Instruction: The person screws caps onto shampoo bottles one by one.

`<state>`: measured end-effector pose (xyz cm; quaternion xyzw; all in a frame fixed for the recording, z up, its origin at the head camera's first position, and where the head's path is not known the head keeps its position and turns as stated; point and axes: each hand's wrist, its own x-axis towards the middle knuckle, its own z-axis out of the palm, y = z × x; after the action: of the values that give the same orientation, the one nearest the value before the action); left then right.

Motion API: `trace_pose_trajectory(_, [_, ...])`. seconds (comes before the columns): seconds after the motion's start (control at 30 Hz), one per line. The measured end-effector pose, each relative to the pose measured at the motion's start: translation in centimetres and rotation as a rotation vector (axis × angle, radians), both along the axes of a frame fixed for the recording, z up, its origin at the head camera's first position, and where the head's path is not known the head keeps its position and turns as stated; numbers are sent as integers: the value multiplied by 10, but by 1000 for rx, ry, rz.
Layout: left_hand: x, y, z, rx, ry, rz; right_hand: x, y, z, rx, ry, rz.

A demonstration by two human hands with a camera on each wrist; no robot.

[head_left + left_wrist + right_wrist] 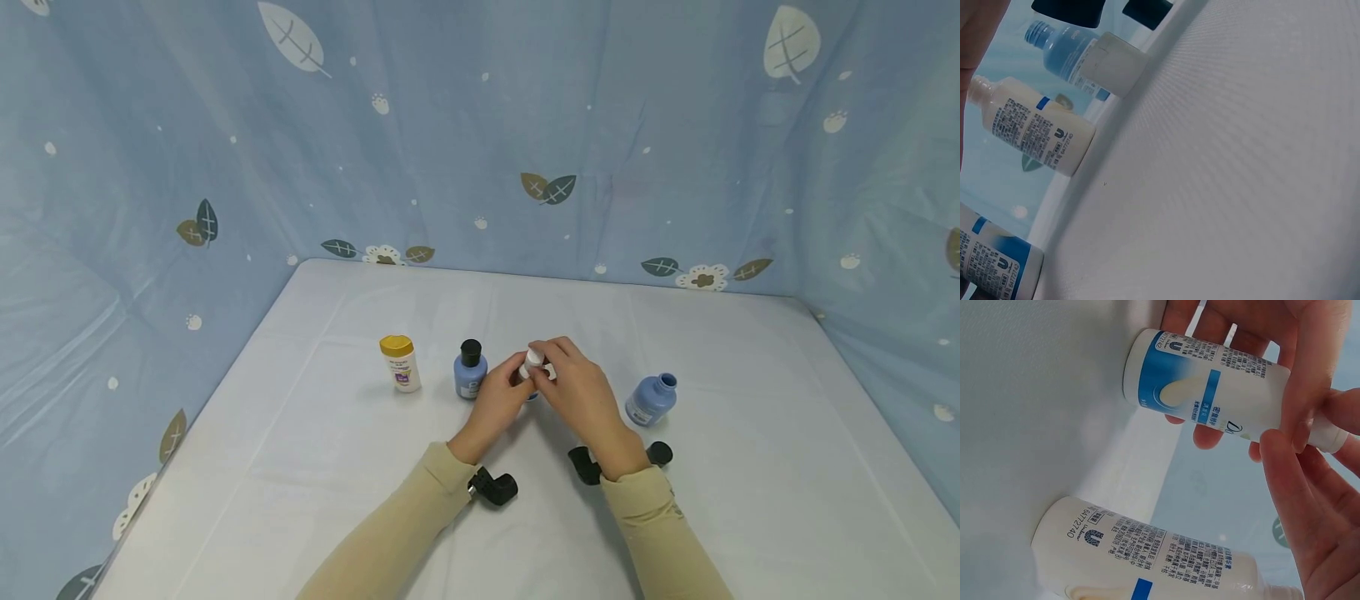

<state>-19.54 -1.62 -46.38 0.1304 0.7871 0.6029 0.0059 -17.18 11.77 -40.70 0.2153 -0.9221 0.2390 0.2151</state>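
Between both hands, near the table's middle, stands a white bottle with a blue-and-white label (1210,381). My left hand (495,400) grips its upper body, with fingers behind it and the thumb in front. My right hand (581,387) pinches the white cap (534,357) at its top. Close beside it is a second white bottle (1147,550) with a bare neck, mostly hidden by the hands in the head view. A blue bottle with a black cap (470,371) stands just left of the left hand. Right of the right hand is an uncapped blue bottle (651,400).
A white bottle with a yellow cap (401,363) stands farther left. Black wrist-worn parts (498,489) show beneath the forearms. The white-covered table (337,500) meets a blue patterned cloth (465,125) behind and at the sides.
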Motion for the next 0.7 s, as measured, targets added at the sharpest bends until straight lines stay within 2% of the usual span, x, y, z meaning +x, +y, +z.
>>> trace_pose_trajectory(0.47, [2,-1,-2,15,11,-1,-1,-2,-2,-6,59,-4])
trace_pose_trajectory(0.7, [2,-1,-2,10,18,6,-1,-2,-2,4,46,-15])
